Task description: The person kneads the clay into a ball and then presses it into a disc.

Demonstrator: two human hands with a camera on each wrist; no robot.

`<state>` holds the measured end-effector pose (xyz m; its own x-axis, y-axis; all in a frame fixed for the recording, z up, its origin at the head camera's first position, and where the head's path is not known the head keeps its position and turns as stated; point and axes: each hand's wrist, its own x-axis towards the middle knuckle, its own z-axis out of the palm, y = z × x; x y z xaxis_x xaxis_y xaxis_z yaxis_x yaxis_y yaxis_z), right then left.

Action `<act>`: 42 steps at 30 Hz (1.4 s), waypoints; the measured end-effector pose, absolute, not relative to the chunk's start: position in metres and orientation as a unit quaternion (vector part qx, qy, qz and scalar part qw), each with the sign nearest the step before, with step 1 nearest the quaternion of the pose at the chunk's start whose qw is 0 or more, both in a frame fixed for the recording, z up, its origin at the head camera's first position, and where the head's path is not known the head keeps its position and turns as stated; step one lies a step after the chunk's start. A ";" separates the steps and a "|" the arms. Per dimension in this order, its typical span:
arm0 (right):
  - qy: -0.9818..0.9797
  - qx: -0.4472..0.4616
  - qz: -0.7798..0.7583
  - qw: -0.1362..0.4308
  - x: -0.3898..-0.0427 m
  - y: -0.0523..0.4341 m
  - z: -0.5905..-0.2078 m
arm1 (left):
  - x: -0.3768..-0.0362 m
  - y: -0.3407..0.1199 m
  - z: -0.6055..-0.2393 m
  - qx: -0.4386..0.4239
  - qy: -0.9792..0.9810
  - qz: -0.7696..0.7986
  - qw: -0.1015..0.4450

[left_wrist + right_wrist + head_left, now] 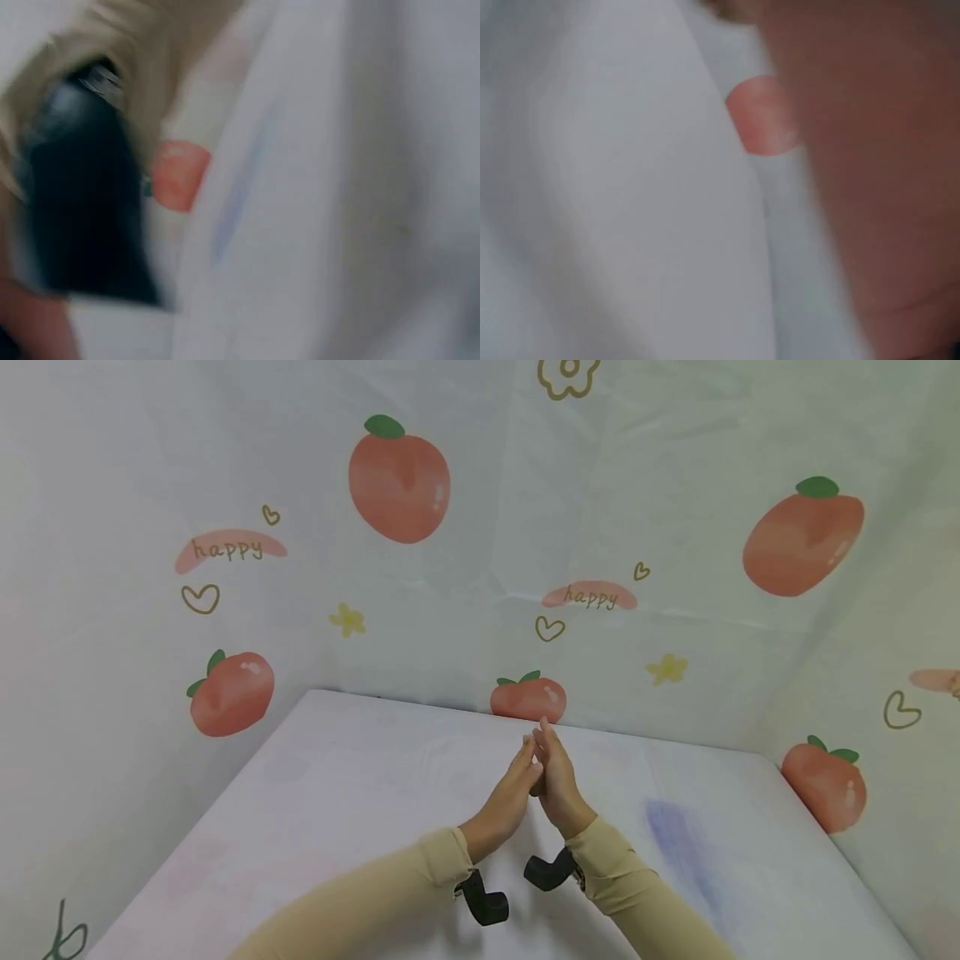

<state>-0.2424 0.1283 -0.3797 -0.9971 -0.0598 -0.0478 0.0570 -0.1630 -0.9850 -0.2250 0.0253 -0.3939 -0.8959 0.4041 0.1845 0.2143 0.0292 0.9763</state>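
Tan sleeves (360, 893) cut off; left hand (504, 800), right hand (561, 779) straight-fingered, touching; palms mostly hidden.

sleeves (360, 893): matt cloth | wrist mounts (489, 907): matt plastic | tabletop (360, 777): smooth | backdrop (487, 527): creased, faintly glossy

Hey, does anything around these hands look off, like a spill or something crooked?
Yes, a blurry blue-purple streak on the white tabletop, right of the right hand. It looks odd because everything around it is pale; whether it's a stain or faded print, I can't tell.
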 end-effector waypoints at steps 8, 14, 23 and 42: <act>0.663 -0.017 -0.743 0.087 -0.224 0.117 -0.386 | -0.244 0.022 -0.394 0.148 0.716 0.680 0.058; 0.650 -0.064 -0.755 0.058 -0.227 0.125 -0.370 | -0.238 0.023 -0.410 0.142 0.711 0.683 0.083; 0.662 0.008 -0.748 0.054 -0.240 0.127 -0.383 | -0.222 0.025 -0.388 0.219 0.679 0.697 0.070; 0.684 0.002 -0.728 0.051 -0.242 0.129 -0.376 | -0.223 0.027 -0.394 0.225 0.696 0.679 0.062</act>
<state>-0.2420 0.1288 -0.3763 -0.9949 -0.0715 -0.0717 0.0761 -0.0595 -0.9953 -0.2228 0.0269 -0.3941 -0.8905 0.3985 0.2194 0.2289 -0.0243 0.9731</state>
